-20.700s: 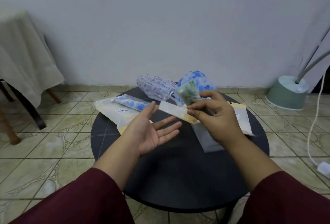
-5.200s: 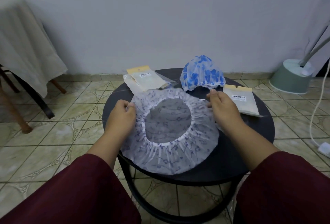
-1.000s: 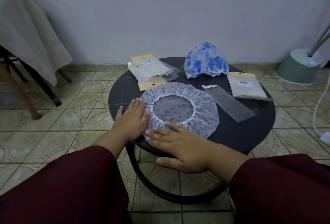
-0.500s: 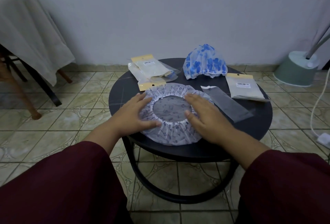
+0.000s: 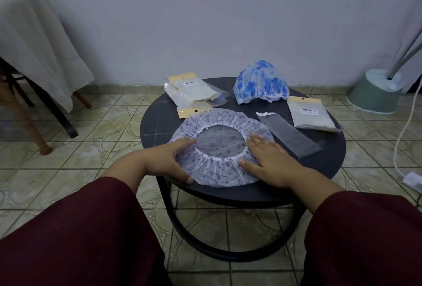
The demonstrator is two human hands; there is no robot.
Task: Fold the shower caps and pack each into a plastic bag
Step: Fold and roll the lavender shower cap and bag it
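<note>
A pale shower cap with a small blue print (image 5: pixel 219 121) lies spread flat, opening up, on the round black table (image 5: pixel 324 162). My left hand (image 5: pixel 169 160) presses flat on its left rim and my right hand (image 5: pixel 267 160) presses flat on its right rim, fingers straight. A second cap with large blue flowers (image 5: pixel 260 86) stands puffed up at the back. An empty clear plastic bag (image 5: pixel 287 132) lies right of the flat cap.
A stack of packed bags with yellow headers (image 5: pixel 194 94) sits at the table's back left, another packed bag (image 5: pixel 310 114) at the right. A cloth-covered table (image 5: pixel 34 41) stands at left, a green lamp base (image 5: pixel 374 91) and white cord (image 5: pixel 408 126) at right.
Both hands have slid outward and toward me along the pale cap's rim, flattening it. The cap and hands sit slightly closer to the table's near edge.
</note>
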